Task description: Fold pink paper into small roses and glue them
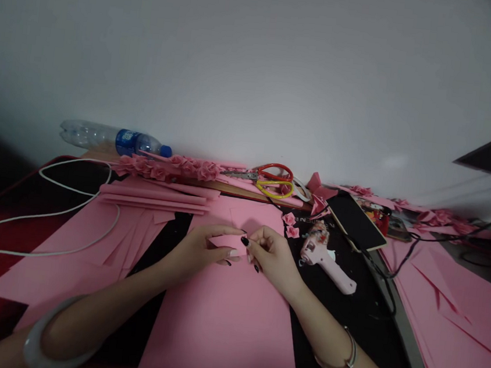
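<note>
Between both hands is a small piece of pink paper (229,241), held above a large pink sheet (221,328) that lies on the black mat. My left hand (204,247) pinches the paper from the left, thumb below and fingers behind. At its right end, my right hand (270,257) has thumb and fingertips closed on the same paper. The tips of some right fingers are curled out of sight. Just beyond the right hand sit two small pink paper roses (291,225). A pale pink glue gun (328,266) rests to the right of that hand.
Scissors with red and yellow handles (274,180) lie at the back, near rolled pink paper (154,199) and several paper roses (207,170). A plastic bottle (101,135) lies behind. Right are a phone (358,222), black cable and pink sheets (467,324); a white cable (36,212) loops left.
</note>
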Demonstrator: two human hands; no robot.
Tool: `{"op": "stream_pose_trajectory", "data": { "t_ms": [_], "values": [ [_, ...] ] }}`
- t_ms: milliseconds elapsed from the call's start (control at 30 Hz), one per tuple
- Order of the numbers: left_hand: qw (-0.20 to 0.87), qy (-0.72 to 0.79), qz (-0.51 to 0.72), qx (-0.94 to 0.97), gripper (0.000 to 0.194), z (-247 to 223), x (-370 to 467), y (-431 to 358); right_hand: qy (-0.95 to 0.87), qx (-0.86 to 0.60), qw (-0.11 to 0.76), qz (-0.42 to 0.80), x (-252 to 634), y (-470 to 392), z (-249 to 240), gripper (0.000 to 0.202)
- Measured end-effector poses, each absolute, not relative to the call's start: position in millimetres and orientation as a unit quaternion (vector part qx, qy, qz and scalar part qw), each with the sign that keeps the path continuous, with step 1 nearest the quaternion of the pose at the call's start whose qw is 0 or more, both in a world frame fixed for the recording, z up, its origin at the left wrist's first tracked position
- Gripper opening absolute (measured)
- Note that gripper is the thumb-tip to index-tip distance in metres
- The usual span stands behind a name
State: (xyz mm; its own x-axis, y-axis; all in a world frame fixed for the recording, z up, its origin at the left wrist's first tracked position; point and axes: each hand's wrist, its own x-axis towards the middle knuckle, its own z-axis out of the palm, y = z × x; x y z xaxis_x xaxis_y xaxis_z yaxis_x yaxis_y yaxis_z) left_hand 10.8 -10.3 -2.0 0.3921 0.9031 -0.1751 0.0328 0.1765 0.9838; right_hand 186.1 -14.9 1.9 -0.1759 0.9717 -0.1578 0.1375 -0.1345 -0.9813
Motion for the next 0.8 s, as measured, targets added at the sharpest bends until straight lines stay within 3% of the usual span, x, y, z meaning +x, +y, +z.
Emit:
{"op": "stream_pose_trajectory", "data": {
  "t_ms": [500,667,800],
  "values": [
    [0.636,0.455,0.366,0.504,0.042,2.7,9.1,-8.2,-0.562,-0.48,0.398,0.544,184.9,-16.2,-1.2,0.022],
    [0.624,0.456,0.356,0.526,0.024,3.3,7.6,-6.8,-0.607,-0.454,0.379,0.53,185.7,-18.0,-2.9,0.019],
    [0.629,0.453,0.351,0.526,0.024,1.0,8.9,-7.7,-0.617,-0.457,0.378,0.517,186.2,-19.6,-6.9,0.018]
  ]
}}
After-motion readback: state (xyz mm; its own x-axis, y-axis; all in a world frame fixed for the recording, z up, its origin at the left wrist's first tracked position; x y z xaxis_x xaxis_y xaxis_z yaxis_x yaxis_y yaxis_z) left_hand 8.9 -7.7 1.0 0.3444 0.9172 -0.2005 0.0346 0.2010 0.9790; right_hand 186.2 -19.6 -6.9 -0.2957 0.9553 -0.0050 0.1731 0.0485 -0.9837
